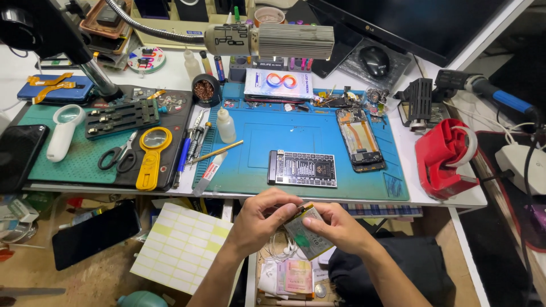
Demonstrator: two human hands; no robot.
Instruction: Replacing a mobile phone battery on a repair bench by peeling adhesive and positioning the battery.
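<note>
Both hands are off the near edge of the bench, below the blue mat [364,170], working on a flat phone battery [307,234]. The battery is tilted, long axis running from upper left by the left fingertips down toward the lower right, with its broad face turned up at the camera and a green patch showing on it.

The left hand [259,219] has its fingers curled in and pinching the battery's far top corner, where a yellowish strip shows. The right hand [335,227] grips it from the right side, thumb pressed across the top face and fingers tucked under. So the battery sits between the two hands, most of it sticking out below the grip toward the floor.

On the mat, just beyond the hands, there's a black test board [302,168], and to its right an opened phone [360,139] lying with its insides up. A red tape dispenser [443,156] sits at the right edge of the bench. Scissors [118,154] and a yellow loupe [152,156] are well off to the left.
</note>
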